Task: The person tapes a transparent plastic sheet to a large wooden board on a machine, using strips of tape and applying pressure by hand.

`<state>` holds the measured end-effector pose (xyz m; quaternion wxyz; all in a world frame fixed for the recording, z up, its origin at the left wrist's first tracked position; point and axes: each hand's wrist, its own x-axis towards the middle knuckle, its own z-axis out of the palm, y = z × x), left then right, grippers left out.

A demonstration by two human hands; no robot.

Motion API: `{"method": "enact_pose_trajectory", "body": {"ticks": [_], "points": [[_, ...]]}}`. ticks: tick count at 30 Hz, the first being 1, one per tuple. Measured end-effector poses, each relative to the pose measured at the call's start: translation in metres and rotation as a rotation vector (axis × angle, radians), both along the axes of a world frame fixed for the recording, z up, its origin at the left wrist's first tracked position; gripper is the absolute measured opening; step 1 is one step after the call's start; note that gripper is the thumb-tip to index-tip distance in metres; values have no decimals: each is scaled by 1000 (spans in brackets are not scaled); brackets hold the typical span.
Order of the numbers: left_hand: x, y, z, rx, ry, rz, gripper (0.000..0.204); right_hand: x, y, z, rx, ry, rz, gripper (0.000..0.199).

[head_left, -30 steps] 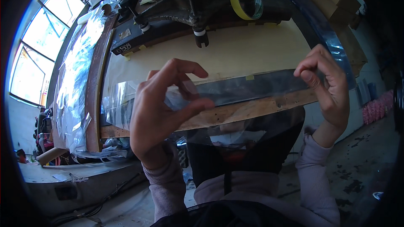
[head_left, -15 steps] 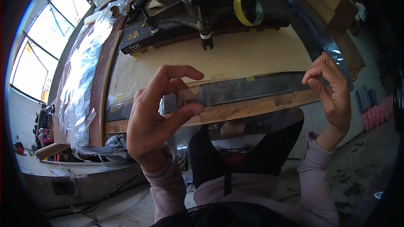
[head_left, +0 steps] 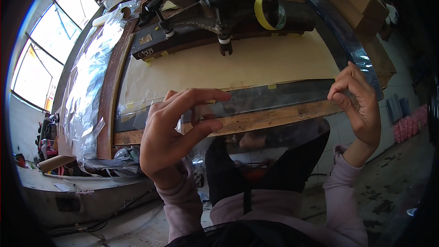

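While working to the right of crumpled plastic [head_left: 87,91], holds left hand [head_left: 162,132] curled at near left, thumb and forefinger apart, but cannot tell its grip on clear film [head_left: 283,132] with some fingers hidden. Has that film spread rightward over the near side of the wood-edged surface [head_left: 128,137], pinched at right between thumb and forefinger of right hand [head_left: 359,103], near glossy blue strip [head_left: 362,58].

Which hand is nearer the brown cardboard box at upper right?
Right. The right hand is below the cardboard box in the picture, apart from it; the left hand is lower and far to its left.
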<state>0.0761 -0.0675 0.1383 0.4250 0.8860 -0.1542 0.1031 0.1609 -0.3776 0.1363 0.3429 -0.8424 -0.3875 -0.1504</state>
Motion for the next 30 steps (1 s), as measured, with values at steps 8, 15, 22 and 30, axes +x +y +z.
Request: {"method": "enact_pose_trajectory", "body": {"ticks": [8, 15, 22, 30], "points": [[5, 2, -20, 50, 74, -8, 24, -3, 6, -13, 68, 384, -22, 12], [-22, -38, -90, 91, 126, -458, 23, -25, 33, -81, -128, 608, 310, 17], [-45, -47, -202, -452, 547, -622, 31, -68, 38, -194, 11, 1169, 374, 19], [-72, -36, -239, -1638, 297, -97, 34, -57, 54, -261, 85, 1054, 232, 23]]}}
